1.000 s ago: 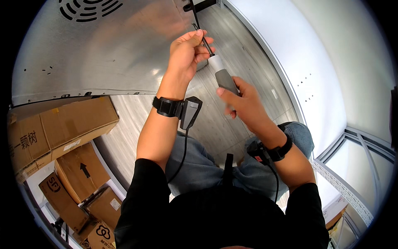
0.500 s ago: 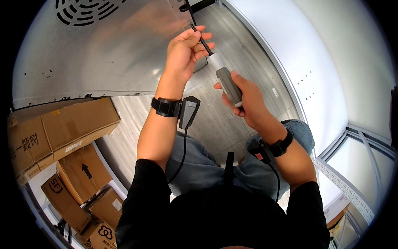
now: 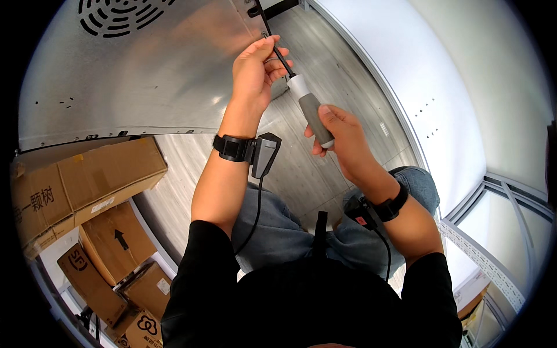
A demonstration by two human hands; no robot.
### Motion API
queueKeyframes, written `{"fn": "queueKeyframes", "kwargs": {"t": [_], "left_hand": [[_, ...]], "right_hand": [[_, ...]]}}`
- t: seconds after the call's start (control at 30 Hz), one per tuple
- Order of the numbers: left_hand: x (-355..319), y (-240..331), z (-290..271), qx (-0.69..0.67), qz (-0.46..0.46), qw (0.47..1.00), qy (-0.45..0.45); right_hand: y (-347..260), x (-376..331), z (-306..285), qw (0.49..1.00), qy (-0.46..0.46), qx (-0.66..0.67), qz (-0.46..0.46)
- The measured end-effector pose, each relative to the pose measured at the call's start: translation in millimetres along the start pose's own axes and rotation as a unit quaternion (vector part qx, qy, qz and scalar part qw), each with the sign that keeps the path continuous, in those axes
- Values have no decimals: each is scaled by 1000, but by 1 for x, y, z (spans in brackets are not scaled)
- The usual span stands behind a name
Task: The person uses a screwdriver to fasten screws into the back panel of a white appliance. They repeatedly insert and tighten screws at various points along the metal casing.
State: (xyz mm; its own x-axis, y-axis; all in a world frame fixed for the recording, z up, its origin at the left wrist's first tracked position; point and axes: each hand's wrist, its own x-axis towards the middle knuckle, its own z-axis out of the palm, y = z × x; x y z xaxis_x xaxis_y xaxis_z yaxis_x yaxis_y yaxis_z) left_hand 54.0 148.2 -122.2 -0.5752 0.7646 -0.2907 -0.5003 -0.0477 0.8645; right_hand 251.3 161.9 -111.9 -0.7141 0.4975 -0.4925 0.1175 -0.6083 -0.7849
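Gripping a screwdriver (image 3: 309,107) by its grey handle: right hand (image 3: 342,136) wrapped closed round the lower handle, centre of view. Black shaft running up and left toward the far edge of a large sheet-metal panel (image 3: 133,81), tip near a dark bracket (image 3: 255,8) at the panel's far right corner. Left hand (image 3: 255,72) pinching the shaft close to the tip, fingers curled, steadying it. Whether a screw sits at the tip: cannot tell, too small. Judged stage: tool lined up at the fastening point, driving apparently in hand, seating not confirmable. Wrist straps with cabled units on both forearms. Cardboard boxes (image 3: 87,185) stacked near left on the floor. White wall panel (image 3: 441,75) at right.
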Motion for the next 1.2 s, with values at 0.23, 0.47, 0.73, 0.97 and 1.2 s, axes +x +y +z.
{"fn": "queueKeyframes", "kwargs": {"t": [0.23, 0.47, 0.73, 0.97, 1.2], "left_hand": [[9, 2, -5, -52, -42, 997, -41], [12, 0, -3, -83, -47, 995, -12], [12, -1, -2, -76, -40, 996, 8], [18, -3, -7, -95, -43, 994, 23], [6, -9, -10, -114, -34, 992, -30]], "right_hand": [[-10, -5, 10, 997, 50, -47, -21], [-1, -1, 6, 997, -7, -61, -51], [-12, -8, 6, 996, -3, -70, -47], [-9, -19, 7, 999, -32, -24, -10], [-16, -21, 2, 999, 0, -25, -27]]}}
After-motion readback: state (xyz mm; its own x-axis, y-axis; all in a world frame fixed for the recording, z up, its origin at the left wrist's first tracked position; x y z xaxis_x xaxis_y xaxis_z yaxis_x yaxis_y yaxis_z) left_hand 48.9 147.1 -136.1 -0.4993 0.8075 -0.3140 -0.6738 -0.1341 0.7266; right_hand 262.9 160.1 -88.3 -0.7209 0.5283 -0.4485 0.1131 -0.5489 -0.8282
